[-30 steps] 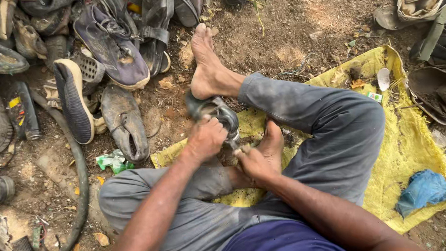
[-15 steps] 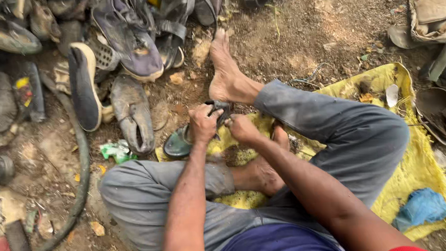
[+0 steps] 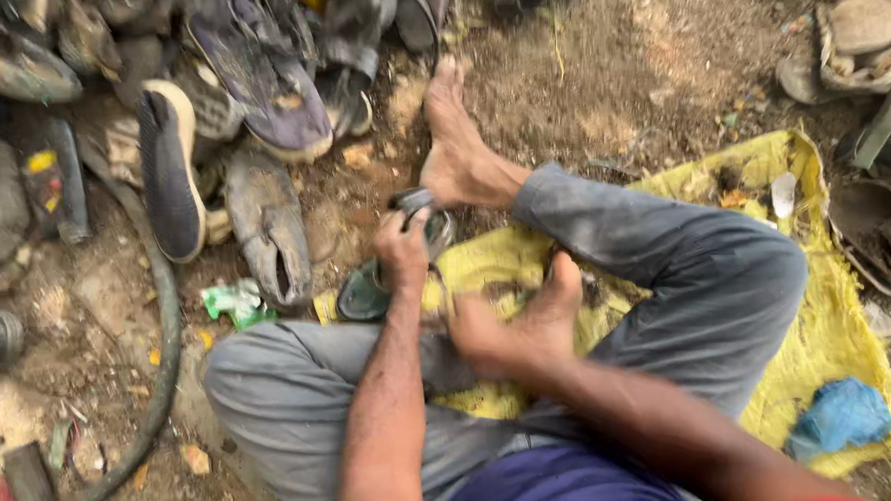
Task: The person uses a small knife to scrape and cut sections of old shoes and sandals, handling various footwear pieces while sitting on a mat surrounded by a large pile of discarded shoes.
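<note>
At the far left, a dark hose point(image 3: 163, 323) curves over the dirt ground point(image 3: 638, 62). Beside it lies 1 dark slip-on shoe point(image 3: 169, 167) with a pale sole edge, and next to that 1 grey split-open shoe point(image 3: 267, 228). A green crumpled wrapper point(image 3: 232, 302) lies just below the split shoe.

The left hand point(image 3: 404, 254) is closed around the upper part of a dark sandal point(image 3: 386, 273); its fingers wrap the strap area. The sandal rests at the left edge of the yellow sack point(image 3: 830, 334) (spread flat on the ground), just beside the person's bare foot point(image 3: 456, 150).

The right hand point(image 3: 490, 341) sits near the other bare foot point(image 3: 553, 301); motion blur hides its fingers, so their state cannot be told.

At the far right, a blue cloth point(image 3: 841, 416) lies on the sack.
</note>
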